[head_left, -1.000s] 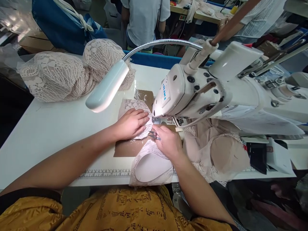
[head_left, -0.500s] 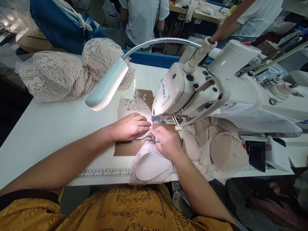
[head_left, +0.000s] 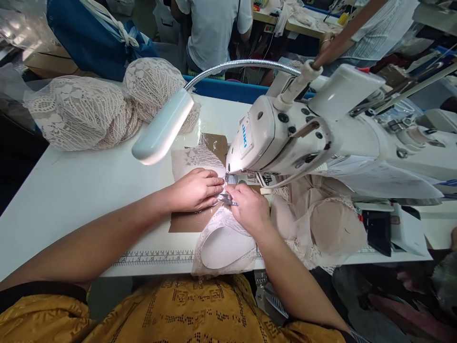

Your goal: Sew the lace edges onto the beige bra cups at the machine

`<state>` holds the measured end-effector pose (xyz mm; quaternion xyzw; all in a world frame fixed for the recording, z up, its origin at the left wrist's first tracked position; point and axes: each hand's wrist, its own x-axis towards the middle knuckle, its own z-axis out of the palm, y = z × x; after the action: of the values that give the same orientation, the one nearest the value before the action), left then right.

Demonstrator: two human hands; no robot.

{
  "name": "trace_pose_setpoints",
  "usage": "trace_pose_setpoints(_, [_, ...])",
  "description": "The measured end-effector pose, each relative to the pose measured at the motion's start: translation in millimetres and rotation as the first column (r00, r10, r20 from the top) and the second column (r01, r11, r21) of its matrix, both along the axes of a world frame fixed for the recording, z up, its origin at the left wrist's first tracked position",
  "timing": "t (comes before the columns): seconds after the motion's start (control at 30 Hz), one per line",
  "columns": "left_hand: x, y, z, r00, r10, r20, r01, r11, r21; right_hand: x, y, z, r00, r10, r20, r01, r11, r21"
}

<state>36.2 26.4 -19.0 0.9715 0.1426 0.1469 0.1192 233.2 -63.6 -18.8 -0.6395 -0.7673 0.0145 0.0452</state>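
Left hand (head_left: 194,190) lies flat, fingers together, pressing the lace piece (head_left: 194,157) onto the desk (head_left: 89,190) right at the needle of the sewing machine (head_left: 285,138). Right hand (head_left: 250,209) is closed around small thread snips (head_left: 225,200), tips at the seam. Looks like thread trimming at the presser foot (stitching paused, I'd say); next calls for a careful snip close to the lace. Readable: "JUKI" on the machine head; ruler markings along the desk's near edge.
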Motion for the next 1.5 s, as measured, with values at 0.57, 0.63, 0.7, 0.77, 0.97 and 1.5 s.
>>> trace_pose_setpoints(0.57, [-3.8,1.9,3.7,0.995,-0.058,0.085,0.060,0.998,-0.013,7.8,-4.7,4.7,0.990,0.101,-0.099,-0.106,0.993,-0.047])
trace_pose_setpoints(0.63, [-3.4,1.3,4.0,0.993,-0.094,0.068,0.094,0.996,-0.005,7.4,-4.8,4.3,0.992,0.110,-0.068,-0.114,0.993,-0.042])
trace_pose_setpoints(0.7, [-3.2,0.5,3.9,0.993,-0.108,0.040,0.108,0.994,0.003,7.1,-5.5,3.7,0.993,0.106,-0.046,-0.108,0.994,-0.031])
trace_pose_setpoints(0.77, [-2.9,-0.5,3.6,0.995,-0.096,0.016,0.096,0.995,0.011,6.7,-6.3,3.1,0.995,0.097,-0.027,-0.098,0.995,-0.021])
trace_pose_setpoints(0.97, [-2.5,-2.2,1.9,0.998,-0.063,-0.014,0.063,0.998,0.022,4.3,-5.4,1.8,0.999,0.035,0.012,-0.035,0.999,-0.011])
trace_pose_setpoints(1.5, [-5.1,-1.1,4.3,0.993,-0.114,-0.011,0.114,0.993,0.007,8.6,-4.4,5.0,0.978,-0.020,-0.207,0.023,1.000,0.011])
